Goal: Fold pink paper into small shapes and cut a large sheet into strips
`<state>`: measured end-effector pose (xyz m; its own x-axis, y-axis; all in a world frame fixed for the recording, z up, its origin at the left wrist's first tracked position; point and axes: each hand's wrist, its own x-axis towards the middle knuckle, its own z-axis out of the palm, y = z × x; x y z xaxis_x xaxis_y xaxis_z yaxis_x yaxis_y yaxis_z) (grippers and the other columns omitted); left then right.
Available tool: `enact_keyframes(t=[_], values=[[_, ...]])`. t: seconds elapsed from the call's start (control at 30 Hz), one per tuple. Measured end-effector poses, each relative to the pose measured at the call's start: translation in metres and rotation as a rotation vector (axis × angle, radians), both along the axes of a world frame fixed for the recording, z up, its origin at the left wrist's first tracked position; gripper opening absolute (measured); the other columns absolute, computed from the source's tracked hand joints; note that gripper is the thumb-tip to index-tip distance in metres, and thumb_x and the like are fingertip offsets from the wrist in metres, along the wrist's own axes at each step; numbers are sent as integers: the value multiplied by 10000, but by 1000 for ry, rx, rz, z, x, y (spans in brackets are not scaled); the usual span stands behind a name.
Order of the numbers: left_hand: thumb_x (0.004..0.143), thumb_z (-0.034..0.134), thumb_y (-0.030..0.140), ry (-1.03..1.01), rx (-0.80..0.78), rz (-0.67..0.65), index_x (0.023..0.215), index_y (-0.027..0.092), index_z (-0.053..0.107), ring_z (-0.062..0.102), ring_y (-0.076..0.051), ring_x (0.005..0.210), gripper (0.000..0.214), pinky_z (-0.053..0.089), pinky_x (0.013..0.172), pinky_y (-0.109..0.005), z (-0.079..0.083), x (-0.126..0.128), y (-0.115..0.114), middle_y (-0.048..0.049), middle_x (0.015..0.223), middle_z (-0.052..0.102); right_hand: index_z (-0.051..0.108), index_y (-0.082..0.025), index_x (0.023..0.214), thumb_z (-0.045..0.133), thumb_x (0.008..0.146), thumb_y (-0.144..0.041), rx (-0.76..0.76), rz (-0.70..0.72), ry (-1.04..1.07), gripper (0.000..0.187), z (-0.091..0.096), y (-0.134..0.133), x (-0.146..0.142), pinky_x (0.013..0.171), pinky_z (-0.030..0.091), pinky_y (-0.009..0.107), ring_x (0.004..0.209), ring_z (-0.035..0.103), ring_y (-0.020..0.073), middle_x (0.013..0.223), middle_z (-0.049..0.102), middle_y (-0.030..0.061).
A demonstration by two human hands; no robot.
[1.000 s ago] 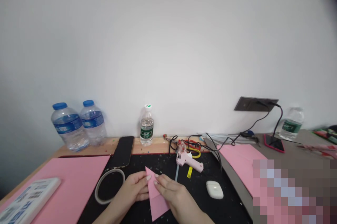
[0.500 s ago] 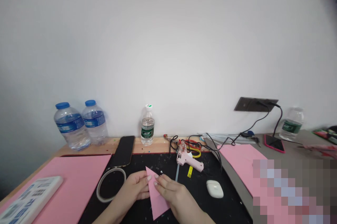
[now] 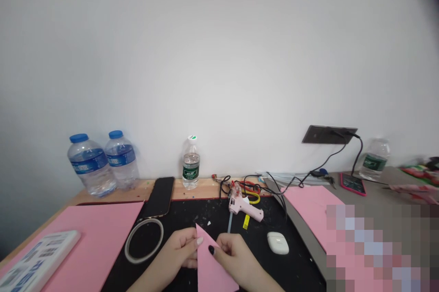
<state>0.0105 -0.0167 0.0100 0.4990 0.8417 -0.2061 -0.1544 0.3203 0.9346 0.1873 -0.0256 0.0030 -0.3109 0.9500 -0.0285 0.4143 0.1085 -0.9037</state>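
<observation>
Paper (image 3: 210, 271): pink, brought to a point at its far end and widening towards the person; its near end runs to the bottom of the view. It lies between the two hands, over the black mat (image 3: 295, 271); whether it touches the mat cannot be told.

Left hand (image 3: 181, 247): pinched on the left edge near the tip, thumb on the face. Right hand (image 3: 237, 254): closed on the slanted right edge, thumb on the face, fingers curled and partly hidden.

Surroundings: ring (image 3: 128, 250) beside the left forearm; glue gun (image 3: 251, 210) beyond the right hand; white case (image 3: 278, 243) to its right.

Handling, as judged: light, fairly stiff, not slippery, easily creased or torn; best held lightly by both long edges, sparing the thin tip
</observation>
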Motion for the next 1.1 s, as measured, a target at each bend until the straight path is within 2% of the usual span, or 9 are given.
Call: enact_keyframes(t=[0.17,0.3,0.53,0.83,0.97,1.1], values=[[665,647,478,37,-33,55,732,126,640,630,-158,579,359,514,618,-297,1,2,-1,-20,614,650,350,-175,527,532,722,-203,-119,-5,91,268,-1,-1,-1,413,180,185,457,265,58,480,326,-75],[648,672,450,61,-5,120,704,139,608,573,-114,508,323,508,571,-264,1,1,1,39,527,562,361,-173,529,540,691,-175,-151,-17,109,241,0,-2,-3,410,181,177,451,271,54,477,336,-75],[674,665,398,64,34,197,693,151,566,526,-86,479,268,489,542,-232,-4,1,5,75,504,498,354,-174,513,510,667,-111,-148,-2,83,228,5,-4,-4,409,178,180,450,268,56,467,321,-79],[607,712,389,95,14,220,608,158,530,579,-137,482,294,504,559,-293,-3,1,2,50,500,572,366,-169,521,537,676,-139,-133,17,44,232,2,-4,-3,411,176,181,462,268,57,480,326,-76],[610,709,402,94,-1,226,598,160,516,578,-126,483,309,497,547,-266,1,2,2,46,505,583,362,-169,520,539,682,-146,-127,24,31,241,4,-5,-2,412,175,183,467,268,58,481,326,-75],[614,705,419,67,-4,227,674,156,564,588,-122,492,305,485,520,-233,4,2,2,38,535,611,346,-173,515,550,682,-164,-144,50,36,264,6,-7,-2,404,156,183,459,246,54,472,308,-80]])
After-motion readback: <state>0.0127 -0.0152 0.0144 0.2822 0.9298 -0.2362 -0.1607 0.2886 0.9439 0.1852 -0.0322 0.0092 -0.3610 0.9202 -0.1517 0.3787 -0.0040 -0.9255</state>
